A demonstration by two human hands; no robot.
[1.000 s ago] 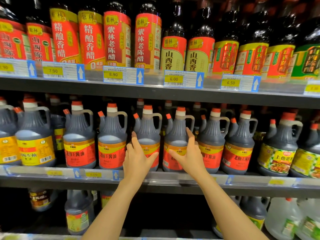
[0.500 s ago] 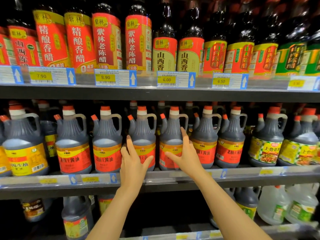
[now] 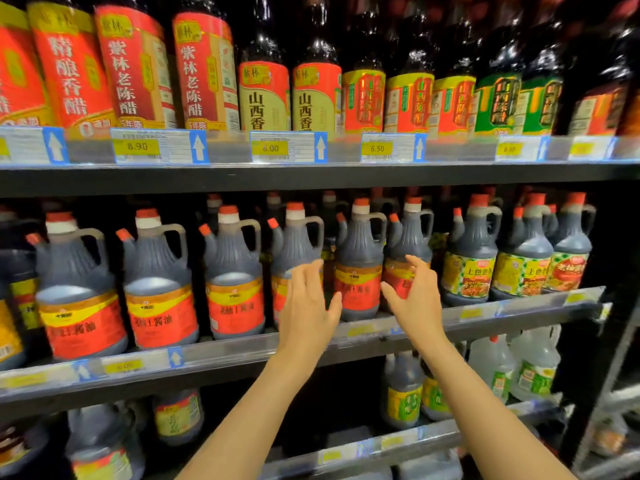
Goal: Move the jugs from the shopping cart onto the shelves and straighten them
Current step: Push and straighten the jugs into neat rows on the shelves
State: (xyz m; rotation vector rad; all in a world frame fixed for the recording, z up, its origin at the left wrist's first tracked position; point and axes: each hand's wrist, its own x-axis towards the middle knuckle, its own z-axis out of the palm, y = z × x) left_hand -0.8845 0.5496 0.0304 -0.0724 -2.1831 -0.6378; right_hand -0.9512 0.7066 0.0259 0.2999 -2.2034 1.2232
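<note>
Both arms outstretched, left hand (image 3: 309, 306) and right hand (image 3: 414, 299) spread-fingered.

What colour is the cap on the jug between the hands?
Orange-red cap above a white collar, head view.

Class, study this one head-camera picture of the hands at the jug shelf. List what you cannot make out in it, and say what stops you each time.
All in the head view:
- Cart: outside the picture.
- Jug label: covered by the left hand.
- Whether the right hand touches its jug: motion blur, so the grip is unclear.
- Middle-shelf price tags: blurred.
- Back-row jugs: only caps show behind the front row.
- Bottom-shelf jugs: blurred, cut by the edge.
</note>
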